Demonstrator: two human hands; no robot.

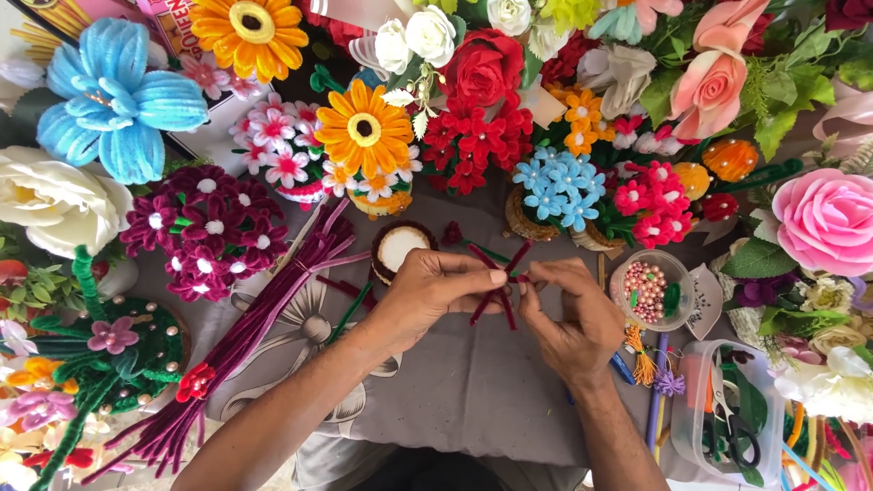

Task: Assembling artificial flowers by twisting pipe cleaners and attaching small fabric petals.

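Hidden: middle of the dark red stems (498, 289), under my left hand (427, 293) and right hand (571, 318). Scissors (732, 427) half buried in tub (693, 411). Pink rose (829, 220) cut by edge.

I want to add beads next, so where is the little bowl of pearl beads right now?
In the head view, the clear bowl of pink pearl beads sits on the grey cloth just right of the right hand, below the pink flower pot.

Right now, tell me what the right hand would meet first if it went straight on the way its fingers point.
The right hand points up-left; beyond the maroon pipe-cleaner pieces it pinches, probably the round cream-topped wooden base.
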